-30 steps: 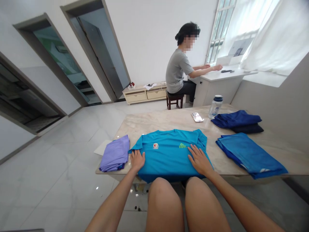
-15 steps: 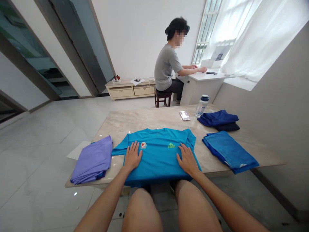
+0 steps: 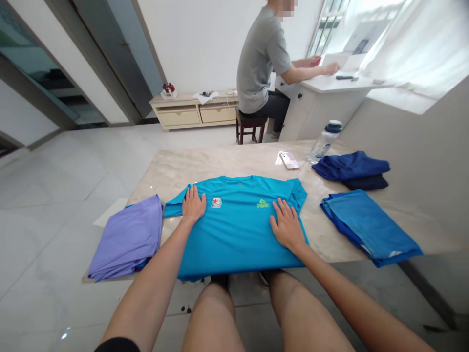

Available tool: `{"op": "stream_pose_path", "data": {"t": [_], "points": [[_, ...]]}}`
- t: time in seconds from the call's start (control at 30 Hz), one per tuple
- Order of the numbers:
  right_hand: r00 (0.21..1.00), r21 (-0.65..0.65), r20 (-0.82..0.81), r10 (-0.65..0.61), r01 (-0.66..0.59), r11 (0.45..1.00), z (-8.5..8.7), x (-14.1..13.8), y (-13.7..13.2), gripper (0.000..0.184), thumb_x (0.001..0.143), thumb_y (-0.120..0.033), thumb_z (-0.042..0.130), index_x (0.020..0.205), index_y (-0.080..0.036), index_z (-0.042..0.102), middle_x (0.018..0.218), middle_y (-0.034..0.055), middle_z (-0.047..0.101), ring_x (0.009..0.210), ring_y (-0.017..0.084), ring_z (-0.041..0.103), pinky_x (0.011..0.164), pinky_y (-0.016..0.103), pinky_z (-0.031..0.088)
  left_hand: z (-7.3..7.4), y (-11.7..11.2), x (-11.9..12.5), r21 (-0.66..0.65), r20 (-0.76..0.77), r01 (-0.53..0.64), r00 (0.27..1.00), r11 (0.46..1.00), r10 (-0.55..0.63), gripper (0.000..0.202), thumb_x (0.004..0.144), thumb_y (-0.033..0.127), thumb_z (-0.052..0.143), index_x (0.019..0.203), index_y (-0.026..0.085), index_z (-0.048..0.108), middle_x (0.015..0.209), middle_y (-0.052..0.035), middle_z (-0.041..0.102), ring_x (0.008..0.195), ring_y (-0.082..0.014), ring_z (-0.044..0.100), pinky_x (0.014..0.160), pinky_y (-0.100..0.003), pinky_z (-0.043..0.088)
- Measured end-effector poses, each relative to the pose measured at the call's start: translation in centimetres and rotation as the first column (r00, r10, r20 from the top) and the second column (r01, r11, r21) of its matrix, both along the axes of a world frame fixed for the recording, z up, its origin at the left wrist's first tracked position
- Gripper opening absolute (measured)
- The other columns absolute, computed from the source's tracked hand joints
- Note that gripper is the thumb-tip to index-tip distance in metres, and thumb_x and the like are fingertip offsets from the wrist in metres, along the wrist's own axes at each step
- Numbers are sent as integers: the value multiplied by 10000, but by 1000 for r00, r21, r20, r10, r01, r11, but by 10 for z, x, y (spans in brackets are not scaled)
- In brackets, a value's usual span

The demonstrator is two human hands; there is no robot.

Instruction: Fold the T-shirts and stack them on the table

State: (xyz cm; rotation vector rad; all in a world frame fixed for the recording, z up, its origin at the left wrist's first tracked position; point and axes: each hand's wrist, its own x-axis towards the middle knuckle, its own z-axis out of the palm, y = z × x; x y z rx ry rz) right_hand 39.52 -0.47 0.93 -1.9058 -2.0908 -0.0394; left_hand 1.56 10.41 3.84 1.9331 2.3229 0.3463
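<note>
On the marble table (image 3: 227, 164) the turquoise shirt (image 3: 238, 230) lies flat at the near edge; my left hand (image 3: 193, 205) and right hand (image 3: 287, 227) press it, each grip spread flat, holding nothing.

A stone table (image 3: 227, 164) holds everything. A bright blue T-shirt (image 3: 238, 230) lies flat under both hands, hanging over the near edge. Left of the left hand (image 3: 193, 204) sits a folded purple cloth (image 3: 128, 237). Right of the right hand (image 3: 287, 227) lies a folded blue shirt (image 3: 370, 227). Beyond that are dark blue clothes (image 3: 351, 168), a water bottle (image 3: 324, 142) and a phone (image 3: 289, 159).
</note>
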Motion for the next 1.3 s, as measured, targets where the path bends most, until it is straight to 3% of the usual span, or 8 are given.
{"op": "stream_pose_path", "data": {"t": [0.17, 0.33, 0.53, 0.67, 0.77, 0.97, 1.13, 1.3], "points": [[999, -59, 17, 27, -26, 998, 3, -5, -7, 659, 1122, -407, 385, 1716, -131, 463, 1824, 140, 312, 1700, 320, 276, 1380, 556, 206, -4, -70, 8, 56, -102, 23, 995, 998, -17, 708, 1110, 398, 313, 1718, 48, 409, 1822, -182, 303, 1707, -375, 253, 1373, -617, 248], [995, -90, -24, 98, -100, 991, 10, -5, -57, 658, 1120, -413, 417, 1723, -153, 457, 1823, 138, 310, 1697, 327, 283, 1381, 571, 204, -8, -143, -10, 8, -162, 81, 984, 997, -78, 730, 1096, 429, 334, 1699, 33, 440, 1781, -236, 367, 1611, -418, 437, 1292, -607, 395], [968, -116, -174, 184, -205, 972, 25, 18, -95, 509, 1095, -329, 487, 1556, -179, 640, 1691, 159, 540, 1551, 318, 499, 1307, 507, 365, -6, -179, -27, -2, -167, 110, 980, 994, -109, 733, 1085, 416, 317, 1695, 32, 450, 1775, -242, 378, 1611, -422, 436, 1306, -622, 360], [974, -149, -227, 21, -56, 987, 55, 47, -65, 429, 1066, -181, 441, 1408, -141, 697, 1408, 169, 711, 1328, 276, 635, 1156, 385, 481, 12, -174, -6, -94, -100, 28, 994, 995, -38, 688, 1092, 394, 363, 1692, 79, 476, 1778, -240, 375, 1660, -409, 359, 1327, -639, 318], [973, -186, -146, -178, 150, 971, 72, 61, -31, 446, 1013, -122, 486, 1412, -133, 684, 1399, 188, 690, 1333, 305, 607, 1118, 378, 465, 21, -162, 15, -118, -57, 204, 976, 972, -212, 643, 1104, 394, 390, 1701, 178, 488, 1800, -149, 376, 1710, -332, 265, 1376, -593, 240], [842, -267, -83, -534, 497, 826, 68, 63, 7, 486, 1030, -432, 638, 1358, -76, 679, 1477, 288, 584, 1378, 433, 527, 1096, 507, 449, -10, -140, 26, 46, -163, 217, 965, 975, -207, 658, 1105, 402, 323, 1701, 184, 496, 1783, -139, 405, 1685, -353, 327, 1368, -658, 221], [757, -278, -369, -539, 463, 842, 54, 75, 24, 212, 1020, -337, 643, 1116, -156, 698, 1436, 248, 628, 1429, 415, 486, 1205, 531, 363, -21, -102, 18, 67, -140, 250, 961, 966, -239, 700, 1105, 451, 295, 1713, 149, 468, 1793, -151, 380, 1689, -354, 315, 1364, -657, 222], [611, -320, -546, -573, 480, 817, 52, 110, 33, 322, 1106, -348, 416, 1328, -177, 575, 1316, 202, 702, 1292, 339, 627, 1105, 468, 511, -8, -65, 25, 47, -92, 225, 971, 973, -221, 722, 1107, 458, 268, 1709, 107, 457, 1791, -181, 378, 1690, -378, 303, 1357, -687, 201]]}}
